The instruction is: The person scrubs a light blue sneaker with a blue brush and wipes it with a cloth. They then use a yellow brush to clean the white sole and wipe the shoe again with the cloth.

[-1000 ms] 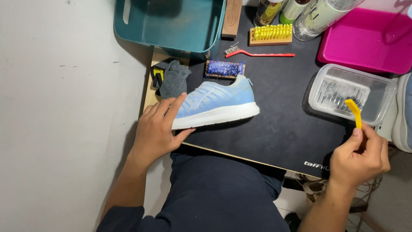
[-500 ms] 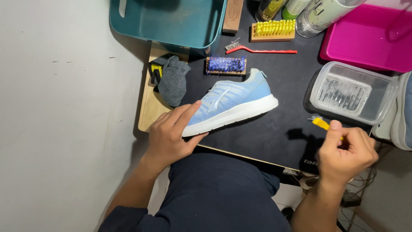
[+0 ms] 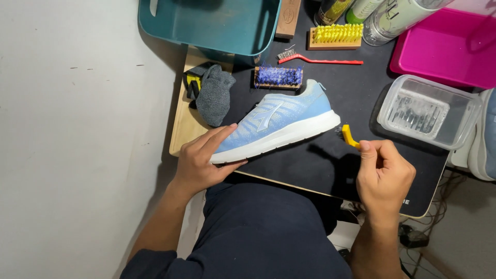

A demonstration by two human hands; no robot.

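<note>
A light blue sneaker (image 3: 281, 121) with a white sole lies on its side on a black mat (image 3: 330, 165), toe toward me. My left hand (image 3: 204, 157) presses on the toe end and holds the shoe still. My right hand (image 3: 382, 173) grips a small yellow-handled brush (image 3: 350, 136). The brush head sits right at the white heel edge of the sneaker; whether it touches is unclear.
A clear plastic tub of water (image 3: 429, 111) stands at the right. Behind the shoe lie a grey cloth (image 3: 213, 95), a blue-bristled brush (image 3: 279, 76), a red-handled brush (image 3: 318, 60), a yellow-bristled brush (image 3: 336, 36), bottles (image 3: 382, 18), a teal bin (image 3: 212, 23) and a pink tub (image 3: 449, 44).
My right hand has swung the yellow brush down and left, from beside the clear tub to the sneaker's heel. The shoe has turned, its heel now farther from me.
</note>
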